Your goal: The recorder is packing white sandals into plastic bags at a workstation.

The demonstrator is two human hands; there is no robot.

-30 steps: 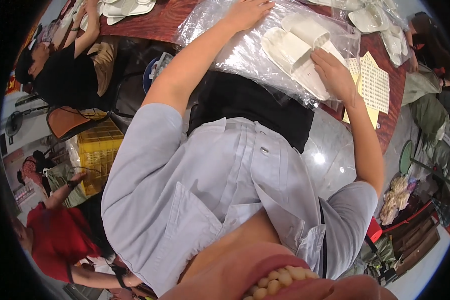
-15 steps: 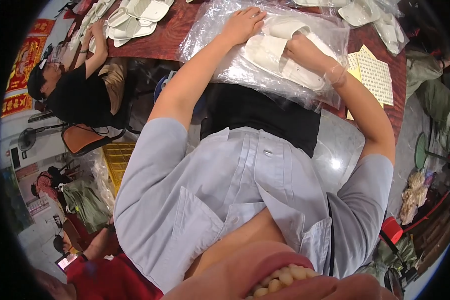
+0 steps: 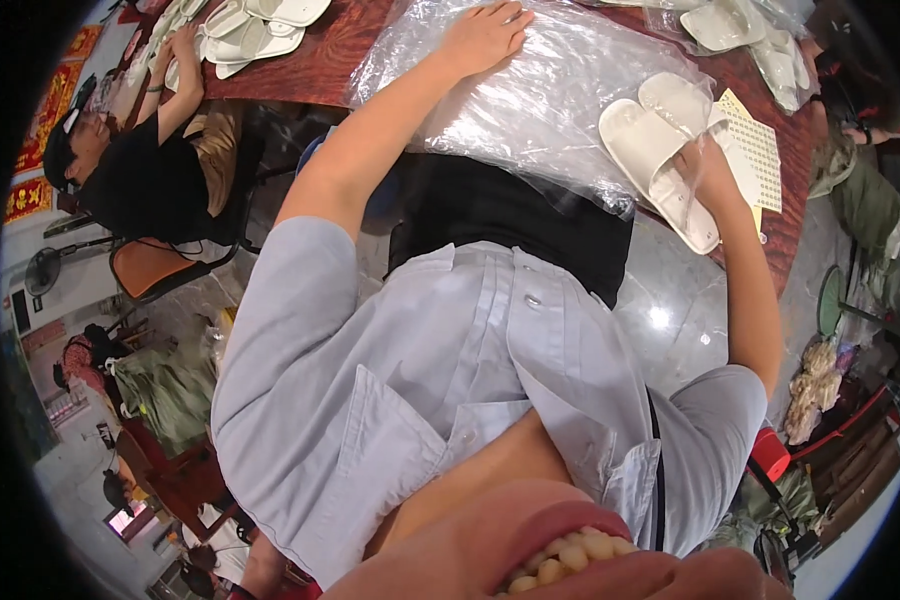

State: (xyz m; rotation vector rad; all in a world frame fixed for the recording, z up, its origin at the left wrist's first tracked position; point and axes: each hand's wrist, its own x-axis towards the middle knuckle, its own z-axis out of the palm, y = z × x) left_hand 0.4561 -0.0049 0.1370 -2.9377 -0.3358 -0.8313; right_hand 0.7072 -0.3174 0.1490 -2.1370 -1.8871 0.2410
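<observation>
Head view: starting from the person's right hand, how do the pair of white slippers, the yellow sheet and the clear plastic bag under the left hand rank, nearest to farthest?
1. Pair of white slippers: held in the right hand.
2. Yellow sheet: on the table just beyond that hand.
3. Clear plastic bag: spread toward the left, under the left hand.

A pair of white open-toe slippers lies side by side, soles seemingly up, at the edge of a crinkled clear plastic bag spread flat on the table.

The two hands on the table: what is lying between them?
In the head view, only crinkled clear plastic sheeting spans from the left hand, flat on it, to the right hand gripping the pair of white slippers.
</observation>
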